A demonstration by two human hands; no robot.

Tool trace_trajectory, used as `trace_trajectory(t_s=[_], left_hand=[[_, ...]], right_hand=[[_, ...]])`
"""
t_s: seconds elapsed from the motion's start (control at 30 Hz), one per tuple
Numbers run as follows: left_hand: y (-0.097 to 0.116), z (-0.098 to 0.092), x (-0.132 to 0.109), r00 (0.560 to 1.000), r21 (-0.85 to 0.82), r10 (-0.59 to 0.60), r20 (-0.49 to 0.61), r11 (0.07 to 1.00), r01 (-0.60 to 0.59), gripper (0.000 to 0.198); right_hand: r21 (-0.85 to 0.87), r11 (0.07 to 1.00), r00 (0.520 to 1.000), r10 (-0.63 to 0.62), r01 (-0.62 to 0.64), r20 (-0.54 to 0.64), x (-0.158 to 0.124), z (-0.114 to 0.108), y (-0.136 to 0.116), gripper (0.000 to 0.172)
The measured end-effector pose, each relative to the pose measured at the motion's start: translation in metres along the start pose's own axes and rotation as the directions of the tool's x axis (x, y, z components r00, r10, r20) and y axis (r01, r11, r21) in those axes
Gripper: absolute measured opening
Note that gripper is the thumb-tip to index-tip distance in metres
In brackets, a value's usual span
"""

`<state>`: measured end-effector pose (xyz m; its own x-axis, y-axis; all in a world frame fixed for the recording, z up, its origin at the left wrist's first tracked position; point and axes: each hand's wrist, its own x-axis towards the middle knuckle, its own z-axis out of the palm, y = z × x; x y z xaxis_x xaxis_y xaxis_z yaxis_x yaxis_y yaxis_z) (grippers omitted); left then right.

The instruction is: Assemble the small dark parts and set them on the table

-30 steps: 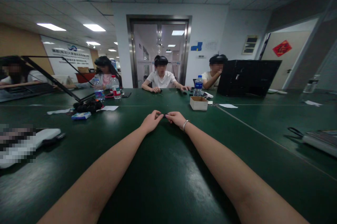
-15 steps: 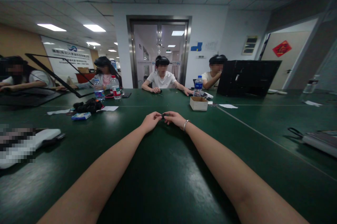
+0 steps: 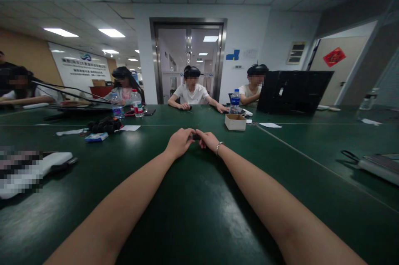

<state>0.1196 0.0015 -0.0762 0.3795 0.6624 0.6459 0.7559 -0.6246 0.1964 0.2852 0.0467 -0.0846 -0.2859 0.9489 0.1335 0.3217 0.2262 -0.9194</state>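
Note:
A small black object [image 3: 196, 136] sits between my two hands, above the middle of the green table [image 3: 187, 198]. It is too small and too covered by fingers to tell its kind. My right hand [image 3: 209, 139], with a silver bracelet [image 3: 220, 148] at the wrist, is closed on it, the thumb along its top. From the other side my left hand [image 3: 180, 142] curls its fingers and thumb to the object's left end, pinching there.
Beyond my hands stand an open cardboard box [image 3: 235, 122] and a water bottle [image 3: 235, 101]. To the left lie a black tangled bundle [image 3: 105, 125], a blue packet [image 3: 96, 137] and two bottles. A black monitor [image 3: 293, 92] stands back right. Several people sit around the table.
My left hand has turned and its fingers curl more around the object's end. More of the black object shows now. At far left, a black-framed panel has been lowered toward the table.

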Motion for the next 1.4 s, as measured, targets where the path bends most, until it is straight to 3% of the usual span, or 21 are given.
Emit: trace_trajectory(t_s=[0.1,0.3,0.5,0.7,0.9,1.1,1.4], left_hand=[[0.004,-0.0004,0.0005,1.0,0.044,-0.029,-0.004,0.999,0.029,0.024],[0.0023,0.0,0.0004,0.988,0.057,-0.154,-0.018,0.986,0.155,0.023],[0.0042,-0.0022,0.0003,0.998,0.113,-0.057,0.008,0.992,0.056,0.021],[0.0065,-0.002,0.0004,0.983,0.052,-0.182,-0.005,0.982,0.182,0.023],[0.0047,-0.0013,0.0004,0.996,0.042,-0.09,-0.011,0.995,0.091,0.023],[0.0014,0.0012,0.0009,0.98,-0.023,-0.194,-0.045,0.981,0.193,0.027],[0.0066,0.0014,0.001,0.996,0.018,-0.055,0.072,0.998,0.054,0.032]], right_hand=[[-0.019,1.0,1.0,0.008,-0.008,-0.005,-0.0004,0.0003,-0.0004,0.056],[0.082,0.995,0.996,-0.069,0.064,0.065,-0.0007,0.0035,-0.0015,0.034],[0.057,0.998,0.998,-0.036,0.033,0.055,-0.0012,0.0016,-0.0012,0.044],[0.107,0.989,0.992,-0.109,0.102,0.059,-0.0027,0.0028,-0.0016,0.035],[0.091,0.994,0.995,-0.076,0.069,0.072,-0.0017,0.0013,-0.0003,0.042],[0.186,0.978,0.994,-0.103,0.093,0.044,-0.0008,0.0035,0.0007,0.031],[0.214,0.971,0.994,-0.102,0.106,-0.03,0.0014,0.0016,0.0048,0.026]])
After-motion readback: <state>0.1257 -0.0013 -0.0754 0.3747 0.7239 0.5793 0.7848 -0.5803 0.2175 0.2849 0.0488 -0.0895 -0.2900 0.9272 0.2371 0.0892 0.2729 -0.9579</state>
